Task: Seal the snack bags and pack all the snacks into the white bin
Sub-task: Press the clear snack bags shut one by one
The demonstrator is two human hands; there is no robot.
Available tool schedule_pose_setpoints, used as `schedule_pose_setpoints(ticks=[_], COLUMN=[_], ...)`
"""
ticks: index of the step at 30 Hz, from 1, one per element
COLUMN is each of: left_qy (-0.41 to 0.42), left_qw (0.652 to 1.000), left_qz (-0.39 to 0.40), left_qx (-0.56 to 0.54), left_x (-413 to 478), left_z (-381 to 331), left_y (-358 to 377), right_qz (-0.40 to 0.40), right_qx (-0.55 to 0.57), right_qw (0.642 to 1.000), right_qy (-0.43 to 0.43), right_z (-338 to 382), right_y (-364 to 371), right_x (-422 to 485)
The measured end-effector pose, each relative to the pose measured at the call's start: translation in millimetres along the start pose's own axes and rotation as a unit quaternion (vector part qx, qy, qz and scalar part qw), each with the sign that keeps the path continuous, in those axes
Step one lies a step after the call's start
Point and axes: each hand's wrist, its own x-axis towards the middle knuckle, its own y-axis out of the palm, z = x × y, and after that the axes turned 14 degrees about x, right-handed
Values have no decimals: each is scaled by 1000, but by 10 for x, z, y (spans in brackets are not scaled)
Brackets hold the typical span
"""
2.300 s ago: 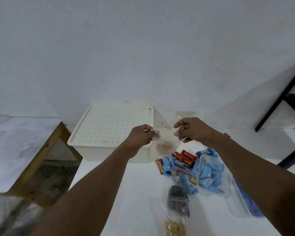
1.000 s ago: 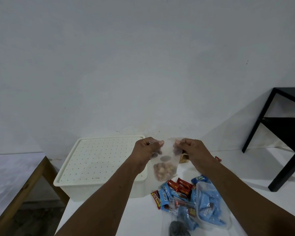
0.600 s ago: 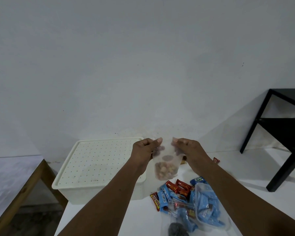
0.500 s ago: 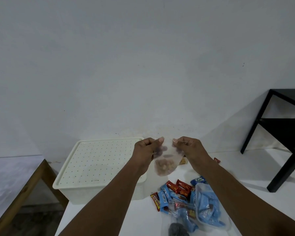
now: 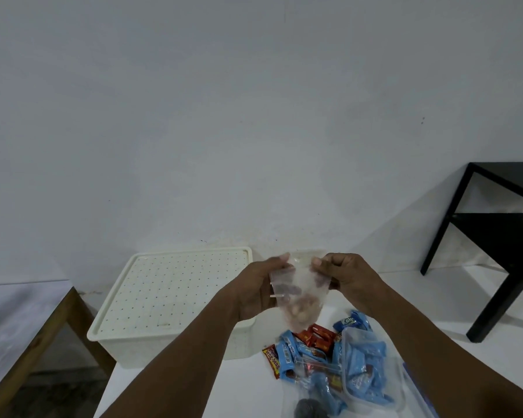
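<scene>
I hold a small clear zip bag of nuts (image 5: 302, 300) up in the air above the table. My left hand (image 5: 258, 289) pinches its top left edge and my right hand (image 5: 343, 276) pinches its top right edge. The white bin (image 5: 169, 300) sits to the left with its perforated lid on. Below the bag lie blue and red snack packets (image 5: 302, 346), some inside a clear bag (image 5: 366, 366). A clear bag holding something dark (image 5: 308, 413) shows at the bottom edge.
The snacks rest on a white table (image 5: 429, 315). A black side table (image 5: 501, 236) stands at the right against the wall. A wooden-edged table (image 5: 27, 330) is at the left, across a gap.
My hands have lowered slightly and the bag has tilted, with the left hand now wrapped further along its side. The camera view has barely shifted.
</scene>
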Motion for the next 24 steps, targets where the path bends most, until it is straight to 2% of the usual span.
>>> schedule_pose_setpoints(ticks=[2,4,9,20,24], left_qy=[-51,-58,-37,29,38], left_qw=[997,994,994,993,991], left_qz=[57,90,104,17,-7], left_qx=[-14,-2,4,113,125], left_x=[-17,-9,12,40,51], left_z=[21,63,87,86,103], left_y=[-16,-6,45,63,90], right_qz=[15,18,24,-36,-157], right_qx=[-40,-56,-64,-54,-58], right_qw=[999,998,998,998,986], right_qy=[12,14,1,-17,-3], right_z=[43,82,133,28,-8], right_y=[-24,-25,7,51,145], right_x=[3,28,63,15,40])
